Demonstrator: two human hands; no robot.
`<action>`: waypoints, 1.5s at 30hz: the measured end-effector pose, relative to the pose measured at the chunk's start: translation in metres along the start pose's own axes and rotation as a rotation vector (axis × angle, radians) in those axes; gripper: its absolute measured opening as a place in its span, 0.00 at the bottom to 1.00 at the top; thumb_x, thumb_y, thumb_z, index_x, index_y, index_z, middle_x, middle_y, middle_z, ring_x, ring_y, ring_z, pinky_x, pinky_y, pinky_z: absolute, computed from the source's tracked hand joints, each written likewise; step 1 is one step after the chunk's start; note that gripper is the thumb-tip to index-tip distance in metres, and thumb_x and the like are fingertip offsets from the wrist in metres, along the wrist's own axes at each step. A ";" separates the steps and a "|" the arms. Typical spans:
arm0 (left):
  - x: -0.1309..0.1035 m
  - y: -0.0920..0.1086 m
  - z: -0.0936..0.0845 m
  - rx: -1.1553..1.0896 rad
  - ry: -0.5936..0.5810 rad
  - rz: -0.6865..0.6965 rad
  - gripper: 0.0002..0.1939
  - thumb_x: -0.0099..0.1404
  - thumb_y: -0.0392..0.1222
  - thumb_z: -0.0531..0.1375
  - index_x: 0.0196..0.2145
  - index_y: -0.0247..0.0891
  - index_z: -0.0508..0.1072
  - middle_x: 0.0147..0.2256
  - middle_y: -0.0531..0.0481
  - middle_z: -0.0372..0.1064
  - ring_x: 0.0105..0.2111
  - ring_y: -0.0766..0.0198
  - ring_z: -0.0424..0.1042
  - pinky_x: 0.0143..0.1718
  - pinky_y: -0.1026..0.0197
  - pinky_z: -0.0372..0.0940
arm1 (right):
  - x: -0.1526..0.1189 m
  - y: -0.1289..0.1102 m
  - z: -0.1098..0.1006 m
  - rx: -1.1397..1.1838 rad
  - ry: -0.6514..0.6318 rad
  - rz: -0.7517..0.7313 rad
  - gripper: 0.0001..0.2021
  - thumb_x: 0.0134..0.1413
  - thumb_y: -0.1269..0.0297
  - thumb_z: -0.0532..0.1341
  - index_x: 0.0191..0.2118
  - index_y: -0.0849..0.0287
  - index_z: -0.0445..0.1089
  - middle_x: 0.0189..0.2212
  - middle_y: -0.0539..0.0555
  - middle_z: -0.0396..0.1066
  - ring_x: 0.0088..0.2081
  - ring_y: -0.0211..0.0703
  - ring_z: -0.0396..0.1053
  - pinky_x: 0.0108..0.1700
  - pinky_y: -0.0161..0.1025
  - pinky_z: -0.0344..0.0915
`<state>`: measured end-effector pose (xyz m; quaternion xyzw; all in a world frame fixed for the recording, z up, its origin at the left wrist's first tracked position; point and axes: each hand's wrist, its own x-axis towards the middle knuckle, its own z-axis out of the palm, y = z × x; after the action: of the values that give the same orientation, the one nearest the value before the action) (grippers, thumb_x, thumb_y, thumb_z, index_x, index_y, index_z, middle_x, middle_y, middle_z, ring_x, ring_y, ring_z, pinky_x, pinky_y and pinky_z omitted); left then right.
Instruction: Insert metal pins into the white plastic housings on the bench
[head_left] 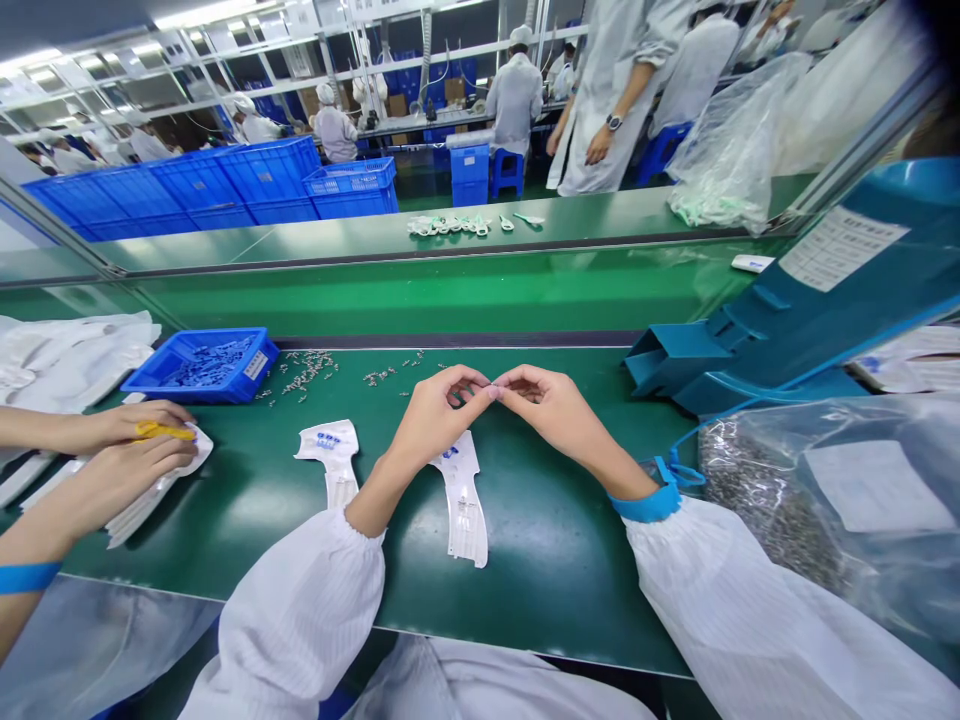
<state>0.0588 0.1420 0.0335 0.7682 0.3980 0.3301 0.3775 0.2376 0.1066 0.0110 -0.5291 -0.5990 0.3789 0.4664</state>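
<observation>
My left hand (442, 405) and my right hand (541, 405) meet fingertip to fingertip above the green table. Both are closed in a pinch, and whatever sits between the fingertips is too small to make out. Below my left hand lies a white plastic handle-shaped shell (466, 510) with small blue pieces in its head and metal bits in its stem. A second white shell (330, 450), also holding blue pieces, lies to the left, partly behind my left forearm. Small metal parts (304, 372) are scattered beyond my hands, towards the back of the table.
A blue bin (255, 375) of small blue parts stands at the back left. Beside it, a co-worker's hands (142, 450) handle a white shell and something yellow. On the right are a clear bag (772, 500) of metal parts and a teal holder (825, 290). White-green pieces (450, 226) lie on the shelf.
</observation>
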 end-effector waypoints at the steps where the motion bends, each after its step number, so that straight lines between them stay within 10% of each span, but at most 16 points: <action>1: 0.000 0.000 0.000 0.000 -0.002 -0.002 0.09 0.65 0.48 0.62 0.38 0.41 0.76 0.35 0.52 0.76 0.36 0.63 0.74 0.37 0.62 0.64 | -0.001 -0.001 0.000 -0.033 0.008 -0.011 0.14 0.56 0.51 0.63 0.37 0.57 0.75 0.35 0.54 0.77 0.37 0.46 0.73 0.43 0.43 0.69; 17: 0.001 -0.008 -0.004 0.081 -0.036 0.077 0.11 0.73 0.46 0.53 0.44 0.41 0.71 0.40 0.51 0.75 0.37 0.64 0.75 0.41 0.62 0.68 | 0.000 0.000 -0.003 -0.098 0.062 -0.057 0.11 0.59 0.55 0.60 0.39 0.57 0.74 0.34 0.53 0.77 0.35 0.45 0.73 0.39 0.41 0.67; 24: -0.001 -0.019 -0.006 0.314 -0.064 0.066 0.07 0.67 0.37 0.58 0.43 0.42 0.72 0.41 0.49 0.74 0.41 0.59 0.73 0.44 0.56 0.65 | 0.002 0.019 -0.013 -0.575 0.053 0.032 0.07 0.59 0.65 0.58 0.37 0.57 0.75 0.33 0.54 0.77 0.35 0.46 0.73 0.37 0.42 0.65; 34: -0.001 -0.025 -0.002 0.512 -0.111 0.085 0.08 0.67 0.37 0.59 0.44 0.42 0.74 0.43 0.48 0.74 0.45 0.55 0.71 0.49 0.52 0.64 | 0.001 0.022 0.006 -0.860 -0.080 -0.220 0.10 0.63 0.63 0.57 0.45 0.57 0.74 0.42 0.59 0.73 0.43 0.53 0.68 0.46 0.48 0.63; 45: 0.001 -0.025 0.005 0.631 -0.108 0.099 0.07 0.67 0.41 0.61 0.42 0.41 0.76 0.41 0.47 0.74 0.44 0.53 0.68 0.47 0.52 0.63 | 0.003 0.023 0.006 -0.793 -0.077 -0.175 0.10 0.65 0.64 0.56 0.46 0.55 0.74 0.43 0.57 0.74 0.45 0.51 0.68 0.46 0.46 0.61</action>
<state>0.0545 0.1516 0.0104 0.8821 0.4223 0.1671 0.1249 0.2384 0.1130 -0.0125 -0.6004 -0.7585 0.0967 0.2340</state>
